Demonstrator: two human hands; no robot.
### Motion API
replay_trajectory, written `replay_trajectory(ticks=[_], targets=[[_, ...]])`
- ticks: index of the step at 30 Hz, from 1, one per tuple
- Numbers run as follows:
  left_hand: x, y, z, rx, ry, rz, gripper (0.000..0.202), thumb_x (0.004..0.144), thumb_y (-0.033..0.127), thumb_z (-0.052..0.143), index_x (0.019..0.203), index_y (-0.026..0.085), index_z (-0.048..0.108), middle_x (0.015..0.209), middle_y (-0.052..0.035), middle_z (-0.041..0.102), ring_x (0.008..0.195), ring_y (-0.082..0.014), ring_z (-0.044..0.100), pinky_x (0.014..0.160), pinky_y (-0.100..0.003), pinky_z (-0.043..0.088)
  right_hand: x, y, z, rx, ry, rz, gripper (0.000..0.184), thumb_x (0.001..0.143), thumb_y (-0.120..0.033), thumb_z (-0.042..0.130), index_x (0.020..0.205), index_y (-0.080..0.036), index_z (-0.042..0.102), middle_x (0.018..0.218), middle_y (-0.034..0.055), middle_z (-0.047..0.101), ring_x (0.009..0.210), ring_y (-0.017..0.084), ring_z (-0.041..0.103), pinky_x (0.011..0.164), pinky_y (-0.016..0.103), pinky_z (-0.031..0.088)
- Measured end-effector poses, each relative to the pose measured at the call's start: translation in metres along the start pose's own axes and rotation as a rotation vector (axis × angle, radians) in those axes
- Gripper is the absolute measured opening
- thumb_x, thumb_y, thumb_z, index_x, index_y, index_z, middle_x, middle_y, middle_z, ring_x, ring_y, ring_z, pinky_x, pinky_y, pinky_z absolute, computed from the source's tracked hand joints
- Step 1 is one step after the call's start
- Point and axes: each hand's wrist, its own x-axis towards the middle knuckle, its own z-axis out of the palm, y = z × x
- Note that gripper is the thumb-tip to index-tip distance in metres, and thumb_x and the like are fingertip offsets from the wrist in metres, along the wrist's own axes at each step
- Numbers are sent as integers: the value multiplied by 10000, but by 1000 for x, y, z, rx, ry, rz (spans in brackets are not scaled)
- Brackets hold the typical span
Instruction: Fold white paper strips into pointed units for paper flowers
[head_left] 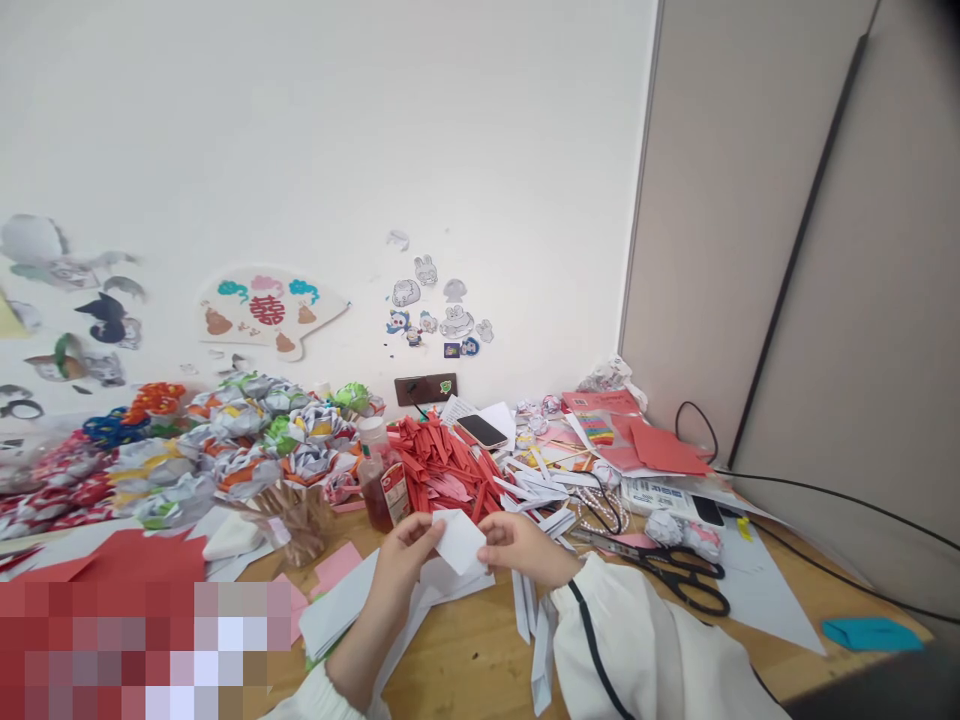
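Note:
My left hand point(403, 562) and my right hand point(523, 546) both pinch a small white piece of paper point(459, 540) between them, just above the wooden table point(480, 660). The left fingers grip its left edge, the right fingers its right edge. Under the hands lie more white sheets point(352, 605) and folded white strips point(525, 600). Behind them is a heap of folded red paper strips point(439, 465) and a small bottle with a red label point(381, 480).
Black scissors point(686, 580) lie to the right of my right hand. A phone point(482, 431) rests behind the red heap. Paper flowers point(247, 440) fill the left side. Red sheets point(660, 445), black cables point(825, 495) and a teal paper point(870, 633) sit at the right.

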Motion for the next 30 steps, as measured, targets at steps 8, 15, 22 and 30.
replay_trajectory(ticks=[8,15,22,30], targets=[[9,-8,-3,91,-39,-69,310,521,425,659,589,163,507,450,42,539,427,-116,537,458,-228,444,4,2,-5,-70,213,-9,275,618,-357,635,749,-135,540,587,-37,513,494,77,496,499,213,412],[8,1,-4,161,-163,-2,351,575,418,603,790,143,560,454,48,554,412,-119,542,452,-234,441,4,6,-14,-195,205,-55,208,679,-329,574,738,-130,560,603,-23,517,516,80,481,492,197,387],[13,-5,-8,118,-221,-80,370,619,440,550,809,123,577,413,22,563,411,-155,564,458,-267,456,4,5,-15,-217,206,-69,213,705,-328,551,773,-129,584,605,-19,518,509,77,469,482,194,379],[8,-1,-6,170,-270,-96,453,537,476,652,829,139,569,509,30,583,403,-128,567,445,-251,469,3,4,-11,-64,169,-11,323,649,-383,609,846,-127,609,682,10,585,564,100,536,531,231,441]])
